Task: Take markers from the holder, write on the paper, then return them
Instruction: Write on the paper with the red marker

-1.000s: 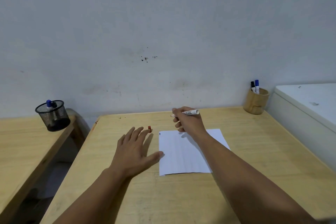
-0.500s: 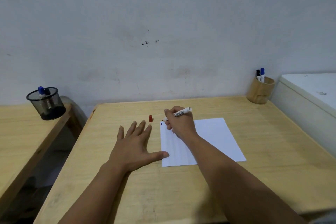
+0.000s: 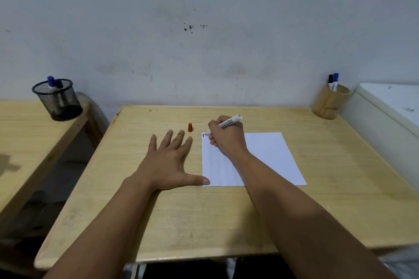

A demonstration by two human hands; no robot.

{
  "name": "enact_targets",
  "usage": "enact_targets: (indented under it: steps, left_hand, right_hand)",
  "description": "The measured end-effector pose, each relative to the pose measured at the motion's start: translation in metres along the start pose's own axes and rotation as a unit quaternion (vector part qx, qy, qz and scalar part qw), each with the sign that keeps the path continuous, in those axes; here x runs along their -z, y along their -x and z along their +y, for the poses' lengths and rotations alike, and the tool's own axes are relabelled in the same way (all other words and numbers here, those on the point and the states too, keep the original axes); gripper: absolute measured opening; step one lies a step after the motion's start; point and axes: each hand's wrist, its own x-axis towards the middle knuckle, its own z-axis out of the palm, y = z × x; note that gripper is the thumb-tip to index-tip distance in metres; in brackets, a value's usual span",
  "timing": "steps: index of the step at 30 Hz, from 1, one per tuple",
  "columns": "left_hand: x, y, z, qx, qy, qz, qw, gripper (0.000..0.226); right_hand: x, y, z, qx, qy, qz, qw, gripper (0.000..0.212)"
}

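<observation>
White marker in right hand grip, tip down-left on paper; left hand flat, open.

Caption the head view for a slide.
Right hand writes with a marker on paper; left hand lies flat beside it.

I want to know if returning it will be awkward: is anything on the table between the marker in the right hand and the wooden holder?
Nothing visible is. The right hand holds the marker at the paper's far left corner, and the table between it and the wooden holder is bare. The red cap stands on the other side.
</observation>
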Motion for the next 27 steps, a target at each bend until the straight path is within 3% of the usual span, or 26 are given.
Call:
enact_targets:
  steps: [13,24,27]
  left_hand:
    - [-0.0022,-0.0020,-0.0004,0.000,0.006,0.010,1.000,0.140]
    - [0.0000,-0.0004,0.0008,-0.004,0.012,0.013,1.000,0.140]
    - [0.0013,0.0008,0.0027,0.013,0.081,0.048,0.995,0.116]
  right_hand:
    - [-0.0015,-0.0038,0.0022,0.013,0.035,-0.004,0.999,0.027]
    - [0.0002,-0.0056,0.0018,-0.002,-0.027,0.008,1.000,0.026]
    - [0.0006,-0.0093,-0.0019,-0.026,-0.076,0.016,0.997,0.032]
